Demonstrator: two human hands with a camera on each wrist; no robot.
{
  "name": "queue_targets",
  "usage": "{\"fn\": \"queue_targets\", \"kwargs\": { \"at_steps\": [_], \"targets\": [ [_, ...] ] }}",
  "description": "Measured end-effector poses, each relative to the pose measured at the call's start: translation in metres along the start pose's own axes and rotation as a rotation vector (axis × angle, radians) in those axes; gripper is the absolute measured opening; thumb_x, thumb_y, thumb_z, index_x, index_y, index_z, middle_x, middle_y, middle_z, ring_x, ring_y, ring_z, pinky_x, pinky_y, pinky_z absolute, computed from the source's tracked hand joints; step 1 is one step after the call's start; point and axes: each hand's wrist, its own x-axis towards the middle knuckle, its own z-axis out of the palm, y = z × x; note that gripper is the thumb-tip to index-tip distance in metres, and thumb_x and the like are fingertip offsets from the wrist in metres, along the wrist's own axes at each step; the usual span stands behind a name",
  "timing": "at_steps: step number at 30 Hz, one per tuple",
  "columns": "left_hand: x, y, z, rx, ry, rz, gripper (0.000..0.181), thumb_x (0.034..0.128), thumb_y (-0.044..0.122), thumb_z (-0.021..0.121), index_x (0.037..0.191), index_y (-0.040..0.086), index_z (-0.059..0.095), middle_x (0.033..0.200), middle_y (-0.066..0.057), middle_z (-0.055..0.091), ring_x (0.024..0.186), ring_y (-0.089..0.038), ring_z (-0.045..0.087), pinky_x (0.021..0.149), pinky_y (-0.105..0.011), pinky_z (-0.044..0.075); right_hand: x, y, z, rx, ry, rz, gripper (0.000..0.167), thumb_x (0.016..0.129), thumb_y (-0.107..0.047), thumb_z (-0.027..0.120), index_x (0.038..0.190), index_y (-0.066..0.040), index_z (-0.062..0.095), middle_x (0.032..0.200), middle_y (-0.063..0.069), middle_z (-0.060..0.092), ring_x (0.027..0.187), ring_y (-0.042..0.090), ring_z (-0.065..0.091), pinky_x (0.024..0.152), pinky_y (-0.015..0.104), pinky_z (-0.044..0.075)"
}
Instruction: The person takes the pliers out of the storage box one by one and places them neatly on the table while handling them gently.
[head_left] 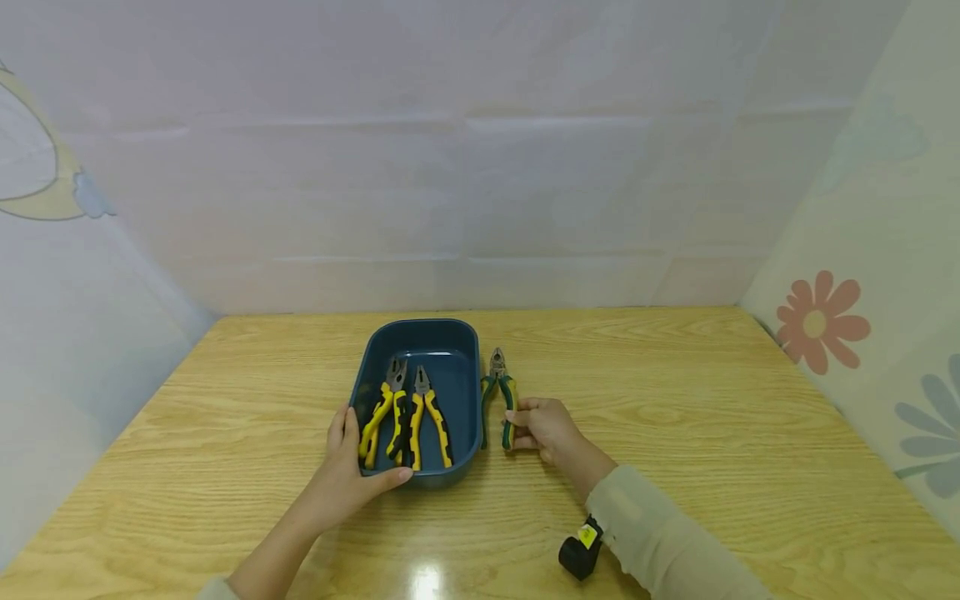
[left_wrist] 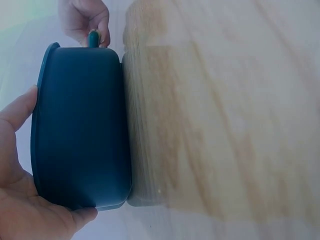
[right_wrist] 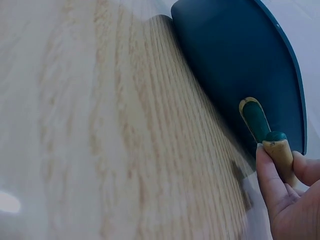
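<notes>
A dark blue plastic bin (head_left: 442, 479) stands on the wooden table. Yellow-and-black pliers (head_left: 433, 417) lie inside it, some overlapping on the left. My left hand (head_left: 341, 475) holds the bin at its near left corner, thumb along the near rim and fingers at the left side. Just outside the bin's right wall, my right hand (head_left: 543, 429) pinches one handle of a pair of green-and-yellow pliers (head_left: 510, 400), jaws pointing away from me and handles spread. In the right wrist view the handle ends (right_wrist: 256, 120) show close to the bin wall.
A small black device with a yellow label (head_left: 581, 550) is at the right sleeve. The wooden tabletop (head_left: 675, 392) extends on both sides of the bin. Pale wall sheets (head_left: 465, 183) rise behind the table and at its sides.
</notes>
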Motion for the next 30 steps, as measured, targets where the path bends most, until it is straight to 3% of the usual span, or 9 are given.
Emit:
{"fn": "queue_targets", "kwargs": {
  "at_steps": [30],
  "targets": [
    [0.0014, -0.0016, 0.0001, -0.002, 0.007, 0.004, 0.114, 0.0693, 0.050, 0.064, 0.134, 0.002, -0.015, 0.139, -0.014, -0.021, 0.124, -0.043, 0.002, 0.093, -0.055, 0.019, 0.0012, 0.0041, 0.0019, -0.034, 0.005, 0.034, 0.028, 0.083, 0.004, 0.052, 0.108, 0.014, 0.049, 0.081, 0.017, 0.059, 0.057, 0.016, 0.056, 0.056, 0.034, 0.050]
  ]
}}
